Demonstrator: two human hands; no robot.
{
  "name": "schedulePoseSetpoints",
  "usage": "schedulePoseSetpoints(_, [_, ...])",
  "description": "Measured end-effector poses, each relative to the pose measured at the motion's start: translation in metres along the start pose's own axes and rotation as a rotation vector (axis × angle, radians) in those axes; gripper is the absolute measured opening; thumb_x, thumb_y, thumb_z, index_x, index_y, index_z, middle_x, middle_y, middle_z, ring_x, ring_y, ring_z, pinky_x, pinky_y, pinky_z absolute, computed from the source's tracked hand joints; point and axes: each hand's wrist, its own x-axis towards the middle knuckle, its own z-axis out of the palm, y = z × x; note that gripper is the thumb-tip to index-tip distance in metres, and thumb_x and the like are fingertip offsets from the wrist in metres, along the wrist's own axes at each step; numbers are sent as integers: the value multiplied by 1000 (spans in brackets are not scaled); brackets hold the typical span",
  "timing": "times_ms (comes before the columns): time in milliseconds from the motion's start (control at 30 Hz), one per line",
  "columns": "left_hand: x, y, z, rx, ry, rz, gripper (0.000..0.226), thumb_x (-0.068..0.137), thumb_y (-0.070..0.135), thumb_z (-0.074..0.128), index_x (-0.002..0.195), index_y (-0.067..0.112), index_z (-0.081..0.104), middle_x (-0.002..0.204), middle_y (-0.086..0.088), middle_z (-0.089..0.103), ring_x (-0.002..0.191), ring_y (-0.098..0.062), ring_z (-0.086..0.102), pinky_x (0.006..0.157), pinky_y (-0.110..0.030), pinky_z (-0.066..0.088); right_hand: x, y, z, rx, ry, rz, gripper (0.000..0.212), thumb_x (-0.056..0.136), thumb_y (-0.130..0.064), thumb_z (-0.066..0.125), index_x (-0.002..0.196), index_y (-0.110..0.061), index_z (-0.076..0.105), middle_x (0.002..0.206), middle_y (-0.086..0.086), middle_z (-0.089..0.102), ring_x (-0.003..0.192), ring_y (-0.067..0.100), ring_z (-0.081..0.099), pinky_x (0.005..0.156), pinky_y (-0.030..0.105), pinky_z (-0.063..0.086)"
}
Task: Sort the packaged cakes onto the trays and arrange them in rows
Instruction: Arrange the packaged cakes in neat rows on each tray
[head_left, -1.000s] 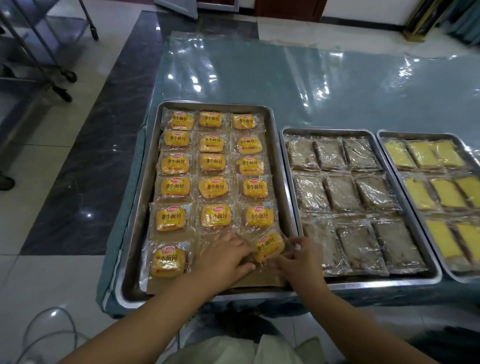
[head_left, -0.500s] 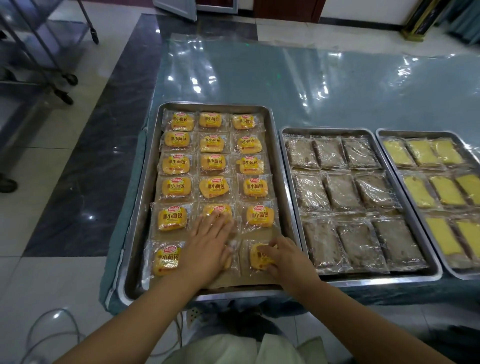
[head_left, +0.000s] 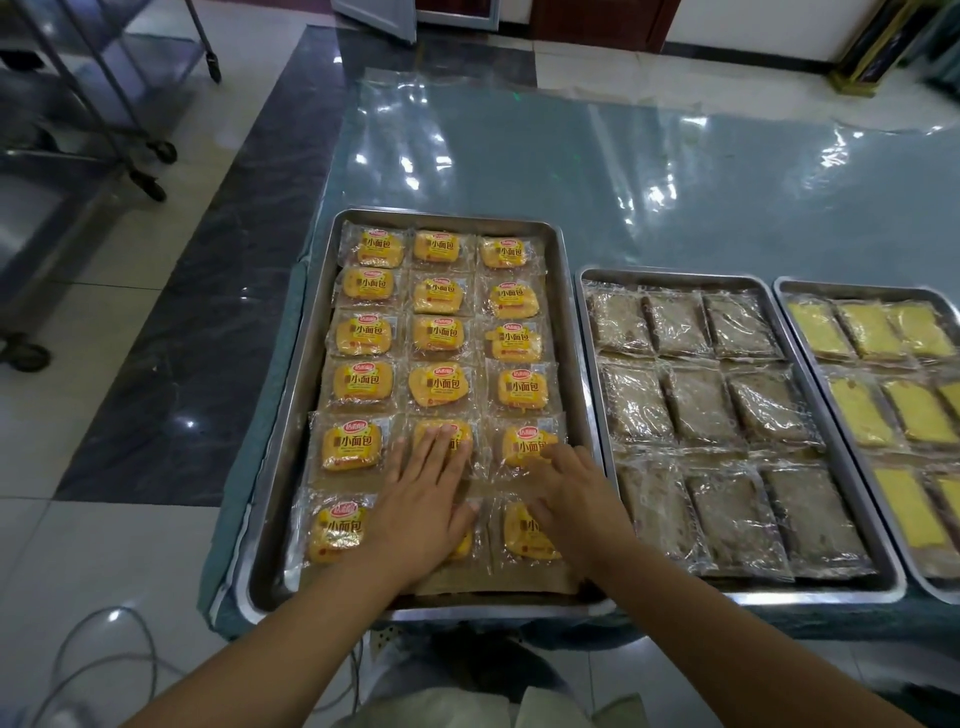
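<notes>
Both hands lie flat on the near end of the left tray (head_left: 291, 415). The left hand (head_left: 421, 499), fingers straight and slightly spread, covers the middle pack of the nearest row, and its fingertips reach the pack beyond. The right hand (head_left: 576, 499), fingers also straight, presses across the gap between the two right-hand packs. Flat palms, I judge, nudge the small cakes (head_left: 358, 387) square into line without crushing them. The cakes fill this tray in three columns over brown paper (head_left: 493, 582): yellow rounds in clear, crinkled wrappers with red-and-yellow labels. Further right, the middle tray (head_left: 675, 274) holds brown slices (head_left: 696, 400) and the right tray (head_left: 857, 285) yellow slices (head_left: 857, 410), all on a plastic-covered table (head_left: 571, 171).
</notes>
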Motion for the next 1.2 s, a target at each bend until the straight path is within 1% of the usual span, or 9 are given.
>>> schedulePoseSetpoints(133, [18, 1, -6, 15, -9, 14, 69, 91, 60, 12, 146, 28, -14, 150, -4, -24, 135, -20, -30, 98, -36, -37, 23, -2, 2, -123, -60, -19, 55, 91, -27, 52, 142, -20, 32, 148, 4, 29, 136, 22, 24, 108, 36, 28])
schedulePoseSetpoints(233, [20, 1, -2, 1, -43, 20, 68, 92, 60, 15, 144, 29, -15, 152, -3, -20, 136, -17, -28, 99, -36, -35, 28, 0, 7, -157, -114, -23, 58, 93, -30, 49, 145, -21, 24, 152, 4, 24, 140, 23, 17, 111, 39, 23])
schedulePoseSetpoints(333, [16, 1, 4, -12, -53, 27, 65, 94, 57, 18, 141, 30, -18, 156, -4, -13, 137, -17, -24, 107, -40, -23, 26, 4, 9, -153, -137, -21, 57, 93, -31, 48, 144, -22, 25, 150, 3, 28, 137, 23, 22, 109, 39, 26])
schedulePoseSetpoints(433, [14, 2, 4, -19, -45, 24, 64, 95, 53, 20, 143, 29, -16, 157, -5, -11, 137, -16, -23, 105, -37, -26, 24, 6, 9, -160, -132, -23, 55, 93, -34, 49, 143, -24, 29, 147, 1, 33, 134, 22, 28, 108, 39, 28])
schedulePoseSetpoints(567, [19, 2, -1, -8, -23, -9, 64, 95, 53, 21, 146, 30, -10, 158, -3, -7, 142, -20, -15, 106, -39, -25, 33, 6, 0, -164, -80, -32, 54, 89, -34, 54, 139, -24, 35, 142, 0, 39, 129, 20, 34, 106, 38, 31])
schedulePoseSetpoints(633, [30, -2, -8, 0, 4, -39, 63, 95, 52, 23, 148, 30, -6, 158, -4, -8, 142, -20, -17, 107, -39, -24, 46, 5, -5, -140, -70, -44, 58, 88, -30, 57, 141, -23, 33, 147, 1, 34, 135, 21, 29, 108, 39, 28])
schedulePoseSetpoints(800, [70, -19, -26, 18, 4, -59, 62, 96, 50, 23, 149, 27, 0, 158, -7, -4, 143, -24, -12, 111, -42, -17, 81, 6, -11, -134, -140, -34, 64, 95, -22, 46, 149, -21, 11, 158, 4, 7, 145, 22, 3, 116, 41, 12])
schedulePoseSetpoints(1000, [81, -26, -21, -44, -58, -45, 61, 97, 50, 21, 149, 27, 1, 158, -6, -4, 143, -23, -11, 111, -39, -12, 102, 14, -7, -205, -185, -61, 60, 99, -32, 36, 149, -19, 5, 159, 4, 0, 145, 22, -6, 115, 36, 0])
schedulePoseSetpoints(1200, [77, -28, -13, -60, -17, -21, 57, 97, 49, 24, 149, 28, 14, 158, -4, 4, 144, -21, -7, 112, -38, -13, 98, 24, -4, -220, -219, -65, 59, 98, -35, 37, 149, -22, 10, 158, 2, 10, 145, 20, 4, 115, 38, 13])
